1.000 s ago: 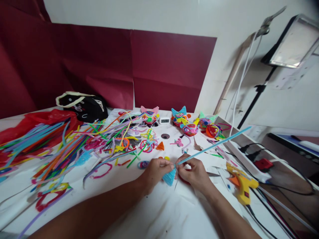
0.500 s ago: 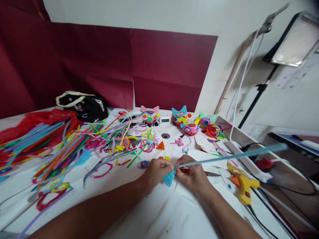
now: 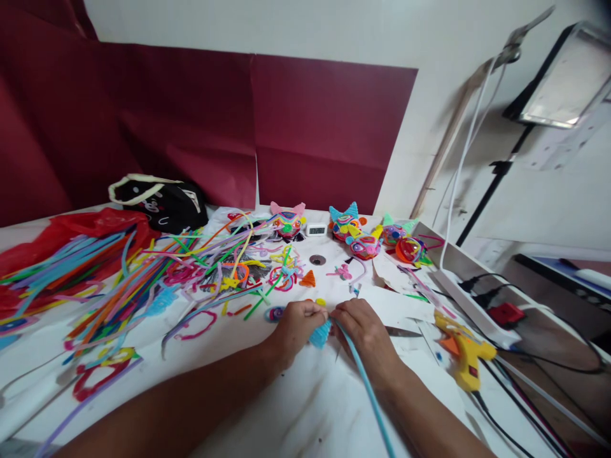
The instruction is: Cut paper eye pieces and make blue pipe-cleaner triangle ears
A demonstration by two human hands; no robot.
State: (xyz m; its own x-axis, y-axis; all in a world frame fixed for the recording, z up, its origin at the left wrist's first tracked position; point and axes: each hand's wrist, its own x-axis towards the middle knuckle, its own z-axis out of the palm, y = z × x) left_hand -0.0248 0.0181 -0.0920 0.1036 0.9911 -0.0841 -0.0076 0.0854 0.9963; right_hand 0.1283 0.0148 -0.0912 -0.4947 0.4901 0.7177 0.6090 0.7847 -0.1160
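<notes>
A small blue wound triangle [image 3: 319,334] is pinched between the thumb and fingers of my left hand [image 3: 298,327], low in the middle of the view. A long light-blue pipe cleaner [image 3: 366,381] runs from beside the triangle down toward the near edge. My right hand [image 3: 360,327] is closed at the pipe cleaner's upper end, close to the triangle. Scissors [image 3: 401,332] show a blade beyond my right hand; their handles are mostly hidden under it. An orange triangle [image 3: 308,278] lies on the white table [image 3: 296,413] past my hands.
Pipe cleaners [image 3: 114,273] spread over the left side. Colourful animal-like figures [image 3: 287,222] and a small clock [image 3: 316,230] stand at the back. To the right are a yellow glue gun [image 3: 465,353], a power strip [image 3: 477,310] and cables.
The long light-blue pipe cleaner pointed up and right; now it bends down toward the near edge. My right hand has turned over, and the triangle has shifted slightly left and up.
</notes>
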